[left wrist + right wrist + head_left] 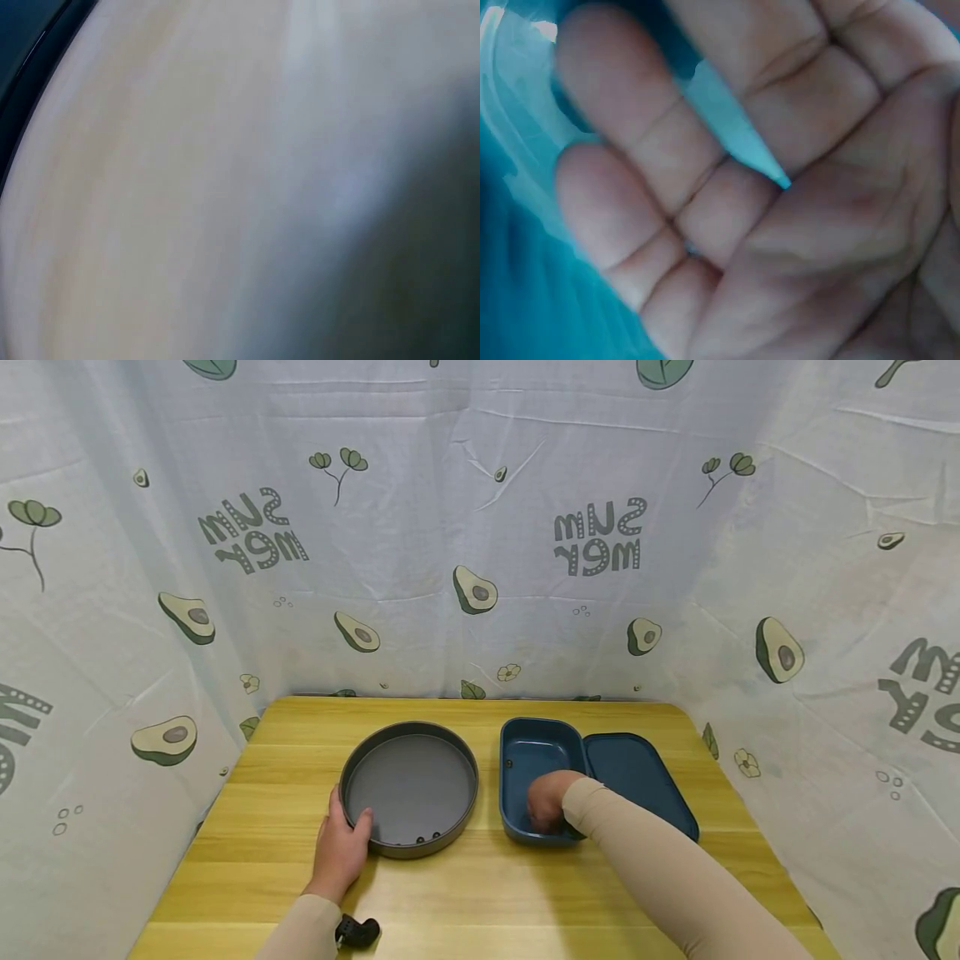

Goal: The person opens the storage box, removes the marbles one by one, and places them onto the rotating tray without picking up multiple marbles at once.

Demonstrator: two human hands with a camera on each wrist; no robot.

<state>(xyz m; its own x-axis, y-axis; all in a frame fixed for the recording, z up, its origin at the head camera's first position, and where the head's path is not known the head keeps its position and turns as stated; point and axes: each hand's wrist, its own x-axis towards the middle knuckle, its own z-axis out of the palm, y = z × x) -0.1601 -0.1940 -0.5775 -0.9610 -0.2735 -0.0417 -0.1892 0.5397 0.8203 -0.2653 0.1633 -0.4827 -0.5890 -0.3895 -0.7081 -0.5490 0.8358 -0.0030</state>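
Observation:
On the left of the table my left hand (343, 843) holds the side of a round grey pan (411, 777), its thumb over the rim and its fingers outside. Several small dark round pieces (421, 840) lie by the pan's front wall. My right hand (549, 799) reaches down into a blue rectangular container (517, 837). One small dark piece (509, 763) is at that container's left side. In the right wrist view, the right hand's fingers (611, 202) are bent; the index fingertip and thumb tip are out of sight, so anything between them is hidden.
A flat dark blue lid (645, 777) lies against the container's right side, partly under the right forearm. The wooden table (465, 910) ends at a printed curtain (420, 527) behind. A black device (358, 932) is at the left wrist.

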